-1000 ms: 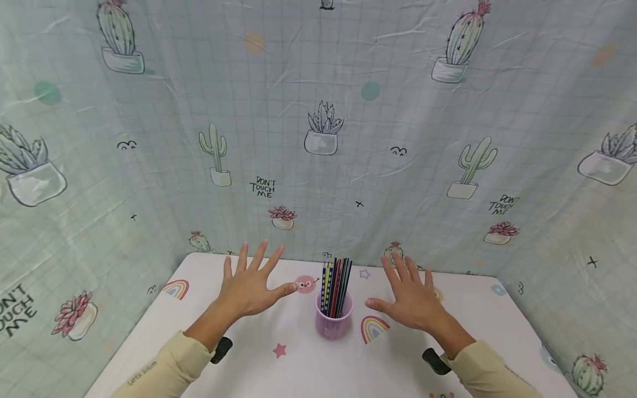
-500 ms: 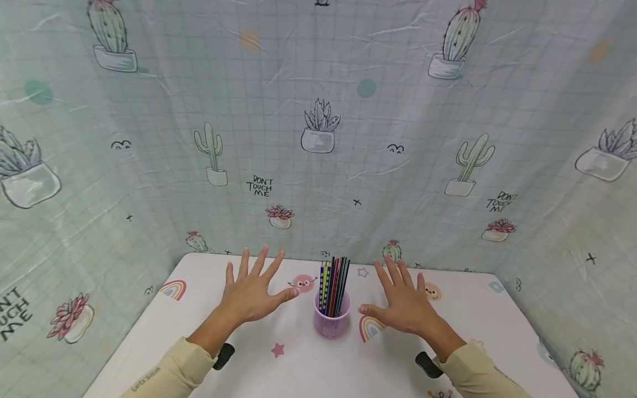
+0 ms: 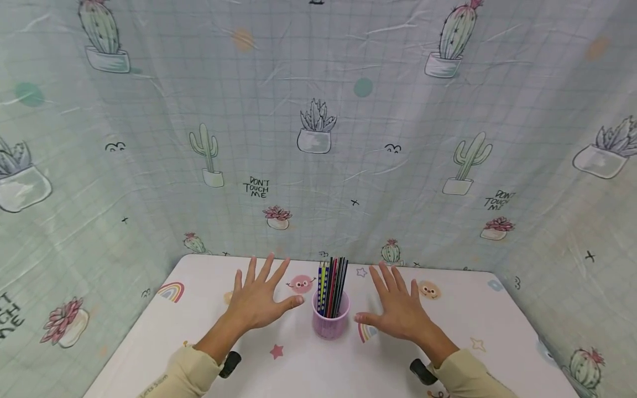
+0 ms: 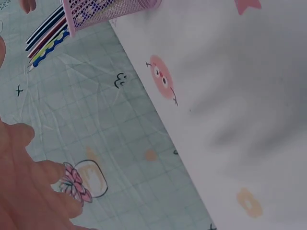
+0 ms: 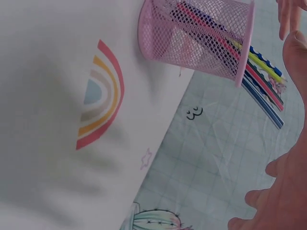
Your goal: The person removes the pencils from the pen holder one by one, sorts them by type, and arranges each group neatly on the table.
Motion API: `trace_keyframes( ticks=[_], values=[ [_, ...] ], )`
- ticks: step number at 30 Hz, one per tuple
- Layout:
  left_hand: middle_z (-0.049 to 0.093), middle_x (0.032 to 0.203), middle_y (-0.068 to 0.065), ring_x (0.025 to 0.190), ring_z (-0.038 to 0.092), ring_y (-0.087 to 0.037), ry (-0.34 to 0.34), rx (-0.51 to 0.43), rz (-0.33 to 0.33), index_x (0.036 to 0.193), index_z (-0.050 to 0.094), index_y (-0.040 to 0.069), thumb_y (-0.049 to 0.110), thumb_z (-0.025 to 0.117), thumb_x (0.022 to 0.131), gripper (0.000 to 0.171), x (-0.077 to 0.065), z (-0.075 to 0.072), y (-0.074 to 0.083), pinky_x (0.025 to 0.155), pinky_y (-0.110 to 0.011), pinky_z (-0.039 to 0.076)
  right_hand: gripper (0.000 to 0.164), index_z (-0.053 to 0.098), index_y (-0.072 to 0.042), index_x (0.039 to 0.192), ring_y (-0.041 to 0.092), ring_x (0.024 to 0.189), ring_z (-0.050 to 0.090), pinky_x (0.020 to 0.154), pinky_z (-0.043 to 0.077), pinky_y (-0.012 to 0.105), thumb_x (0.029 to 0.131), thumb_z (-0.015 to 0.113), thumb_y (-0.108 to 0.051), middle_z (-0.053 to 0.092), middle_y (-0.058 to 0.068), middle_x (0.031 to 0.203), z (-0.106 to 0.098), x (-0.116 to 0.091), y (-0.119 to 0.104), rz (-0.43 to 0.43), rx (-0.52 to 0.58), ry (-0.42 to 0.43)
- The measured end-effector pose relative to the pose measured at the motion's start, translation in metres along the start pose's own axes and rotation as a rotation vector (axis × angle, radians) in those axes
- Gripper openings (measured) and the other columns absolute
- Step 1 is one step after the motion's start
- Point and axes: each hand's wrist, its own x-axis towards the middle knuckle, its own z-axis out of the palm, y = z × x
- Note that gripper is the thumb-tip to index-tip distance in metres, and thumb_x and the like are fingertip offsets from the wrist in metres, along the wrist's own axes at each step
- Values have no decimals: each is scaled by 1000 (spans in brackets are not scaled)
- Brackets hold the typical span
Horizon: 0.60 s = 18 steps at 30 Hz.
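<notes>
A pink mesh pencil cup [image 3: 330, 327] stands upright on the white table, with several pencils [image 3: 332, 287] leaning in it, some dotted blue, one yellow-green, others dark or red. To its left my left hand [image 3: 256, 303] hovers with fingers spread, holding nothing. My right hand [image 3: 400, 312] is spread the same way on the cup's right side, apart from it. In the right wrist view the mesh cup [image 5: 196, 38] shows up close at the top, beside my right hand [image 5: 283, 187]. The left wrist view catches my left hand [image 4: 29, 187] and the cup's rim [image 4: 69, 19].
The white table [image 3: 318, 373] carries printed stars, rainbows and smiling faces. Behind it and at both sides hangs a cactus-print curtain [image 3: 278, 110]. A dark wrist device [image 3: 230, 365] sits under the left wrist, another dark device [image 3: 423, 372] under the right.
Both hands have drifted slightly lower in the head view and inward toward the cup, their fingers still spread. The view has shifted a little. The cup and pencils stay in place.
</notes>
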Motion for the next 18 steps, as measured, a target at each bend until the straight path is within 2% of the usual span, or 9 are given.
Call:
trace_keyframes(
  ticks=[8,14,18],
  values=[
    [18,176,-11,160,8,-51,-4,-94,27,166,27,32,74,62,89,94,2,20,9,125,-75,7,118,19,-18,168,46,162,11,119,5,83,79,73,-74,14,13,176,18,1,-4,29,91,-34],
    [24,174,-13,161,13,-49,-11,-251,36,166,29,28,67,69,89,95,6,33,13,127,-72,11,117,21,-18,168,46,161,14,119,8,83,78,78,-68,19,13,175,29,1,-9,33,155,-18],
    [25,174,-8,161,20,-44,-28,-396,21,165,29,31,65,71,89,93,9,42,13,124,-72,23,117,25,-14,166,47,159,20,119,12,83,77,81,-65,24,15,173,39,2,-13,20,211,8]
  ],
)
